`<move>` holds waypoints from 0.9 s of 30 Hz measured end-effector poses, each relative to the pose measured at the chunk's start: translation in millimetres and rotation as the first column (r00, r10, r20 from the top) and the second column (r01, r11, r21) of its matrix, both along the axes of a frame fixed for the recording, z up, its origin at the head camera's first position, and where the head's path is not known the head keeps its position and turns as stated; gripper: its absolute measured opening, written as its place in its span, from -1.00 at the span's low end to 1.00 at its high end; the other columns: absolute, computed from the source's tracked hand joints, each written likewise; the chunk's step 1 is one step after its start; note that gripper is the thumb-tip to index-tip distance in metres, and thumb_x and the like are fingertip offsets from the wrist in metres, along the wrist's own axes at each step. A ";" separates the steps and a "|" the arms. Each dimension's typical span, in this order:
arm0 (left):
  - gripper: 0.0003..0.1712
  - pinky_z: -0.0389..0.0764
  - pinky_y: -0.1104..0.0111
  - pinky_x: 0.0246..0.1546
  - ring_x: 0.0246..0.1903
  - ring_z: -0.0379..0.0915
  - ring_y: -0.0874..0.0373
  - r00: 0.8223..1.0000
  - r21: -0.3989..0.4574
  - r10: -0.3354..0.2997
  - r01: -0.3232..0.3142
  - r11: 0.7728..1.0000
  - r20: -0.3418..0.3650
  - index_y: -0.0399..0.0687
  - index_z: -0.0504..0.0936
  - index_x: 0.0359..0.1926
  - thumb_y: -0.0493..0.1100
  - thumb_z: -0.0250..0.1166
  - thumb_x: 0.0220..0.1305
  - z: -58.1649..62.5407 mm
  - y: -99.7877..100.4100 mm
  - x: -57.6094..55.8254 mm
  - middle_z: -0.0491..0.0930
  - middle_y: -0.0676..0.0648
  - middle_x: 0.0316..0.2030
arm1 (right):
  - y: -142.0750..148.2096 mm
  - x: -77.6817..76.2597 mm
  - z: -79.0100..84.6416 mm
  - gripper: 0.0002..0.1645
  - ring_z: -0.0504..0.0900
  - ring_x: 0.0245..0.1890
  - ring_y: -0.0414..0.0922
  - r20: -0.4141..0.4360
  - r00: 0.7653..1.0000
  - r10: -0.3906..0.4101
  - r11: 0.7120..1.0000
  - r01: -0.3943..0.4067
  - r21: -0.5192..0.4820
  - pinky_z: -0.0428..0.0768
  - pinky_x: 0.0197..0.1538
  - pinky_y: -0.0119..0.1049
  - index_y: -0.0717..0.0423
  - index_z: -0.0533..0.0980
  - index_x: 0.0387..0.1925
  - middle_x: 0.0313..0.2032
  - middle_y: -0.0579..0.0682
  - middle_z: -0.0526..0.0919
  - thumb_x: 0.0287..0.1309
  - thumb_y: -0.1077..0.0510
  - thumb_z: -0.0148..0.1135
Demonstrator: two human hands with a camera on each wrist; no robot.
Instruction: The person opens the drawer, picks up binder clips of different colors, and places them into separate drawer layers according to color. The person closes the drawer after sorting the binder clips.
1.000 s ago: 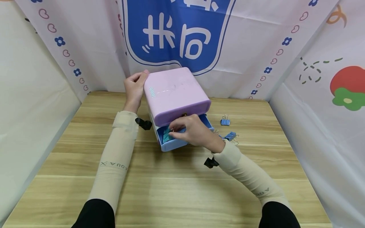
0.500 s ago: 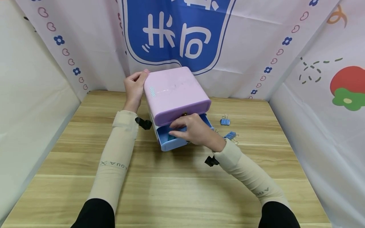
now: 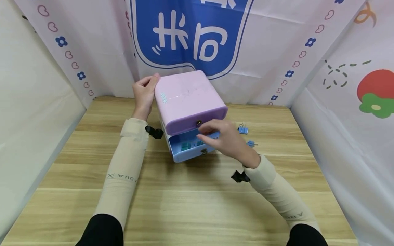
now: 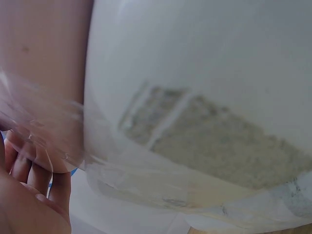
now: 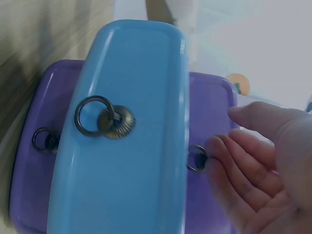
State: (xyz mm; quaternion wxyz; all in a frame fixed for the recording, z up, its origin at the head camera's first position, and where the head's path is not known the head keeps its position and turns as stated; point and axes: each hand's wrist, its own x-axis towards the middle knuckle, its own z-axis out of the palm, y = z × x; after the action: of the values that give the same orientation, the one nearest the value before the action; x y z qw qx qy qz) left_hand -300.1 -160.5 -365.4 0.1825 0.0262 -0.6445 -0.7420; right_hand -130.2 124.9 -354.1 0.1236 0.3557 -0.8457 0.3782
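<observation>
A small drawer cabinet with a pink-purple top stands turned at an angle on the table. My left hand grips its back left corner, thumb at the top edge; in the left wrist view the fingers bend around the cabinet's end. Below the purple upper drawer, a blue drawer with a ring pull is drawn out. Teal binder clips lie inside it. Over the drawer's right part is my right hand, thumb and fingers apart with nothing between them; it hides part of the drawer.
To the right of the cabinet, blue binder clips lie on the wooden table. A printed cloth hangs close behind the cabinet, and white cloth walls stand at both sides.
A teal binder clip at my right fingers went down into the blue drawer. The right hand then drew back up and to the right, fingers free. My left hand stayed on the cabinet.
</observation>
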 end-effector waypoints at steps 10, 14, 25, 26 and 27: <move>-0.70 0.55 0.51 -0.36 -0.33 0.56 0.28 1.000 -0.002 0.004 -0.004 1.000 0.015 -0.04 0.87 -0.18 0.08 0.53 0.29 2.0 -0.9 0.0 0.76 0.14 -0.32 | 25.1 30.8 -11.7 -0.90 0.75 -0.37 -0.28 0.151 0.975 -0.163 0.978 0.180 -0.104 0.77 -0.23 -0.34 0.05 0.76 -0.23 -0.32 -0.11 0.83 0.25 0.14 0.54; -0.67 0.57 0.50 -0.34 -0.32 0.57 0.27 1.000 0.004 -0.002 0.002 1.000 0.020 -0.06 0.87 -0.15 0.09 0.54 0.28 2.3 -2.0 -0.7 0.76 0.13 -0.31 | 27.0 40.3 -30.1 -0.88 0.76 -0.40 -0.25 0.262 0.943 -0.206 0.965 0.241 -0.108 0.77 -0.29 -0.31 0.06 0.76 -0.23 -0.33 -0.08 0.83 0.25 0.12 0.54; -0.68 0.57 0.50 -0.34 -0.30 0.57 0.27 1.000 0.005 -0.010 0.010 1.000 0.024 -0.03 0.87 -0.14 0.09 0.54 0.29 2.6 -2.3 -0.9 0.76 0.13 -0.30 | 10.9 41.9 -82.0 -0.76 0.77 -0.40 -0.26 0.389 0.865 -0.316 0.934 0.355 -0.030 0.75 -0.31 -0.39 0.03 0.77 -0.27 -0.34 -0.07 0.83 0.24 -0.04 0.55; -0.68 0.57 0.50 -0.34 -0.30 0.57 0.27 1.000 0.005 -0.011 0.011 1.000 0.025 -0.03 0.87 -0.15 0.10 0.54 0.29 2.2 -2.1 -0.6 0.76 0.13 -0.29 | 8.9 41.8 -83.9 -0.75 0.77 -0.41 -0.27 0.383 0.866 -0.322 0.932 0.360 -0.030 0.75 -0.32 -0.39 0.03 0.77 -0.28 -0.35 -0.07 0.83 0.23 -0.06 0.56; -0.69 0.57 0.50 -0.34 -0.30 0.57 0.27 1.000 0.005 -0.011 0.011 1.000 0.025 -0.03 0.87 -0.15 0.09 0.54 0.29 1.7 -1.9 -0.2 0.76 0.13 -0.29 | 6.8 41.4 -85.3 -0.73 0.77 -0.42 -0.29 0.374 0.867 -0.329 0.930 0.366 -0.031 0.74 -0.34 -0.39 0.03 0.77 -0.29 -0.37 -0.08 0.83 0.22 -0.08 0.56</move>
State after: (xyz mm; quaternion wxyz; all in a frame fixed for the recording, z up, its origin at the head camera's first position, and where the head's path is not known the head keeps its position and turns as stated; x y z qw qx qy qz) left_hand -300.3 -162.4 -363.7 0.1703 0.0323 -0.6452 -0.7441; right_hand -88.8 131.7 -439.4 0.0495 0.1150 -0.8838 0.4507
